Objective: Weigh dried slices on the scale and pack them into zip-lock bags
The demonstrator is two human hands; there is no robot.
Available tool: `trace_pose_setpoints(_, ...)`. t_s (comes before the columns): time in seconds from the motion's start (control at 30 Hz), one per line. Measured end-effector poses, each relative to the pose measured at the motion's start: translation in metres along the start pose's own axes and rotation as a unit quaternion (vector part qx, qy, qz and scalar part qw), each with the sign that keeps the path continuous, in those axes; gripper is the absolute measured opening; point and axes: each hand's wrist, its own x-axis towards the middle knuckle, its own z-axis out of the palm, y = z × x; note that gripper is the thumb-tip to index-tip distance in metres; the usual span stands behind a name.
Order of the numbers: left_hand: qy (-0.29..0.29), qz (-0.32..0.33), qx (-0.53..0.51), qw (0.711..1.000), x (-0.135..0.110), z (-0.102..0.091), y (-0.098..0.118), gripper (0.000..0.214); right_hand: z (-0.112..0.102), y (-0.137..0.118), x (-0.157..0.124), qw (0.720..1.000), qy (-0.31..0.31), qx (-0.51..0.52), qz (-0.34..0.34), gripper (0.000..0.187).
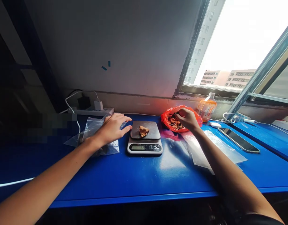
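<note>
A digital kitchen scale (pixel 145 148) stands on the blue table, with one curled, brown piece of what looks like dried peel (pixel 144 131) on its metal plate. The display seems to read 52. Just left of the scale, my left hand (pixel 113 126) hovers with fingers apart and nothing in them, over clear zip bags (pixel 113 147) with dark contents. My right hand (pixel 187 118) reaches into an open red plastic bag (pixel 166 114) full of similar dried pieces (pixel 178 125). Its fingertips pinch a dark dried piece (pixel 175 115), partly hidden by the hand.
Flat clear bags (pixel 204 153) lie under my right forearm. Behind them are an orange drink bottle (pixel 207 107), a white earphone case (pixel 215 124) and a phone (pixel 239 139). A power strip (pixel 87 111) with a white charger (pixel 98 105) sits against the wall.
</note>
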Motion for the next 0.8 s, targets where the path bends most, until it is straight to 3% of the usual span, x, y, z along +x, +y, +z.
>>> trace_pose_setpoints(0.07, 0.017, -0.016, 0.000, 1.000, -0.001, -0.003, -0.006, 0.034, 0.000, -0.013, -0.014, 0.997, 0.044, 0.059, -0.008, 0.015)
trace_pose_setpoints(0.17, 0.035, -0.016, -0.013, 0.999, 0.000, -0.004, -0.007, 0.032, 0.013, -0.043, -0.032, 0.995, 0.039, 0.074, -0.051, 0.014)
trace_pose_setpoints(0.33, 0.032, 0.011, -0.010, 0.999, -0.002, 0.001, 0.000, 0.028, 0.043, -0.084, -0.053, 0.993, -0.062, 0.030, -0.095, 0.019)
trace_pose_setpoints(0.43, 0.040, 0.026, -0.014, 0.999, -0.003, 0.001, 0.001, 0.027, 0.041, -0.091, -0.058, 0.981, -0.133, 0.041, -0.138, 0.020)
trace_pose_setpoints(0.5, 0.048, 0.029, -0.019, 0.998, -0.003, 0.000, 0.000, 0.027, 0.030, -0.088, -0.054, 0.975, -0.137, 0.055, -0.168, 0.017)
trace_pose_setpoints(0.57, 0.057, 0.032, -0.024, 0.998, -0.002, -0.001, -0.002, 0.027, 0.017, -0.075, -0.043, 0.983, -0.081, 0.053, -0.156, 0.018)
trace_pose_setpoints(0.67, 0.065, 0.032, -0.031, 0.997, -0.002, -0.001, -0.006, 0.026, 0.003, -0.045, -0.016, 0.999, 0.016, 0.017, -0.029, 0.020)
trace_pose_setpoints(0.73, 0.067, 0.030, -0.034, 0.997, -0.001, 0.001, -0.008, 0.025, 0.002, -0.024, 0.003, 0.999, -0.009, -0.010, 0.052, 0.015)
trace_pose_setpoints(0.8, 0.067, 0.032, -0.034, 0.997, -0.001, 0.002, -0.009, 0.025, 0.007, -0.011, 0.017, 0.996, -0.050, -0.006, 0.067, 0.008)
